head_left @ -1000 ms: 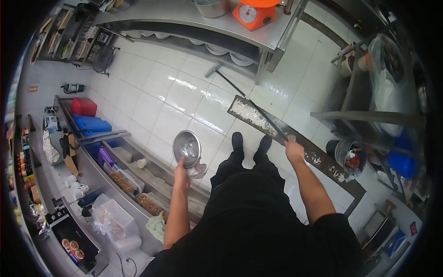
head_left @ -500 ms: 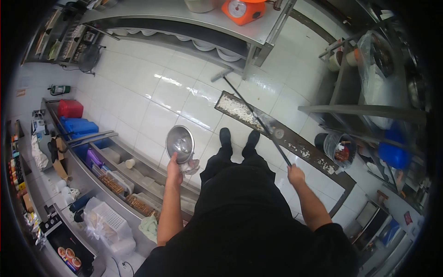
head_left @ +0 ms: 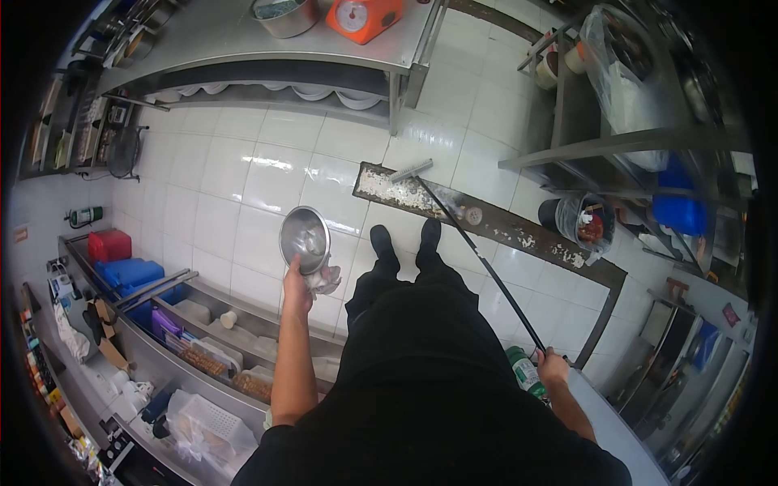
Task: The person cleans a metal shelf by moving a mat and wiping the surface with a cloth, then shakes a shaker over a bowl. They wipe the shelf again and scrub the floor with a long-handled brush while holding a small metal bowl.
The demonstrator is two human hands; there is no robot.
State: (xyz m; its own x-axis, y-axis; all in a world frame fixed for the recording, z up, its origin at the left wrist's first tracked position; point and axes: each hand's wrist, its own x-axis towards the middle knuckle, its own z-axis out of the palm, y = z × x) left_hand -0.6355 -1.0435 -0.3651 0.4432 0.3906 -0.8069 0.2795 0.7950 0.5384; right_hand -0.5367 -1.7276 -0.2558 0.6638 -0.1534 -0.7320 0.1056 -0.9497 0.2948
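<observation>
My left hand [head_left: 300, 283] grips the near rim of a round metal bowl [head_left: 305, 236], with a crumpled, pale plastic bag [head_left: 324, 279] hanging beside it. Something clear and shiny lies inside the bowl. Out to the right, my right hand [head_left: 554, 368] is closed round the end of a long black pole [head_left: 494, 275]. The pole slants up and left to a grey squeegee-like head [head_left: 412, 171], which rests at the edge of a worn, dark floor strip [head_left: 502, 234] beyond my feet.
A steel table [head_left: 243, 49] with an orange scale [head_left: 362, 18] stands ahead. Steel shelving [head_left: 616, 150] and a lined bin [head_left: 590, 227] are on the right. A counter [head_left: 154, 340] with containers runs along the left. A green cylinder [head_left: 527, 371] stands beside my right hand.
My right hand has moved right and nearer my body, drawing the pole's head back onto the floor strip. The view has shifted, and the green cylinder now shows. My left hand still holds the bowl.
</observation>
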